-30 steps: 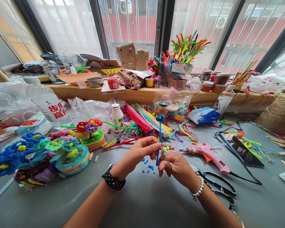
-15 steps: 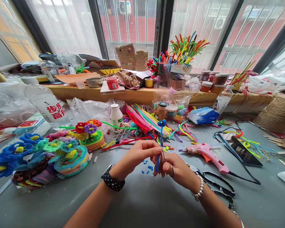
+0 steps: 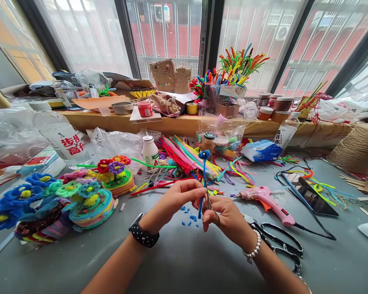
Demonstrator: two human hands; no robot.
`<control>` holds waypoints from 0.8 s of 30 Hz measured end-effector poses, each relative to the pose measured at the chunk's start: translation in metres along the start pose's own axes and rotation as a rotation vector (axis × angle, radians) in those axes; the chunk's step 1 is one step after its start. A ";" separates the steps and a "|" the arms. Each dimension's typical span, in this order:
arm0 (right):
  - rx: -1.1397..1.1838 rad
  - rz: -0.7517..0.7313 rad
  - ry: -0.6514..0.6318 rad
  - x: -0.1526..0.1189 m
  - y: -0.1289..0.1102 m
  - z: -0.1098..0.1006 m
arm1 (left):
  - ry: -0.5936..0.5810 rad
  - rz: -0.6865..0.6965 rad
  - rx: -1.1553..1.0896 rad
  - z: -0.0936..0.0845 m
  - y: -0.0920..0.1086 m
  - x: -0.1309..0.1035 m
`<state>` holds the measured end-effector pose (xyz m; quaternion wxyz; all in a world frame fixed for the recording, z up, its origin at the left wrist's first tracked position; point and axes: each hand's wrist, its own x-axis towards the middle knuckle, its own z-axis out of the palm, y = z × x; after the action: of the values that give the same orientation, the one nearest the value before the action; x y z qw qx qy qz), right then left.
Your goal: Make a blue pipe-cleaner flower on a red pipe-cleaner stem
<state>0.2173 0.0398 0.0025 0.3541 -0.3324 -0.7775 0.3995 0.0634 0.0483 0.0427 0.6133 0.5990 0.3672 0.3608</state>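
My left hand (image 3: 185, 195) pinches the stem of a blue pipe-cleaner flower (image 3: 204, 154), held upright with its small curled head on top and its lower end below my fingers. Small metal scissors (image 3: 209, 202) are in my right hand (image 3: 228, 216), fingers through the handles, blades pointing up beside the blue stem. Whether the blades touch the stem I cannot tell. Little blue fuzzy clippings (image 3: 190, 216) lie scattered on the grey table (image 3: 184, 261) behind and below my hands.
A pink glue gun (image 3: 268, 200) and large black-handled scissors (image 3: 283, 241) lie to the right. Finished pipe-cleaner flowers (image 3: 24, 194) and round coiled cakes (image 3: 92, 208) stand left. Behind my hands are a pile of loose pipe cleaners (image 3: 187, 155) and a white bottle (image 3: 150, 153).
Both hands have shifted slightly left with the flower, which now leans a little to the left. The fingers of my right hand have spread somewhat on the scissors.
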 end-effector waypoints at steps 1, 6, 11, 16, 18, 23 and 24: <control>0.006 -0.006 -0.017 0.000 0.000 0.000 | 0.000 -0.002 0.001 0.000 0.000 0.000; 0.057 -0.041 -0.109 -0.001 -0.002 -0.002 | -0.015 -0.004 -0.015 -0.001 0.000 0.000; 0.099 -0.056 -0.120 -0.001 -0.006 -0.004 | -0.051 -0.007 -0.018 -0.001 0.000 -0.001; 0.064 -0.041 -0.115 -0.001 -0.004 -0.004 | -0.051 -0.004 -0.020 0.000 0.000 -0.001; 0.049 -0.021 -0.092 0.000 -0.003 -0.003 | -0.046 -0.007 -0.012 0.000 0.000 0.000; 0.064 0.013 -0.050 0.001 -0.003 -0.001 | -0.035 -0.014 0.003 0.000 0.001 0.001; 0.067 0.020 -0.053 0.001 -0.003 -0.001 | -0.034 -0.011 0.000 0.000 0.001 0.001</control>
<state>0.2170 0.0396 0.0063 0.3405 -0.3175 -0.7694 0.4374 0.0636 0.0488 0.0440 0.6214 0.6032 0.3599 0.3472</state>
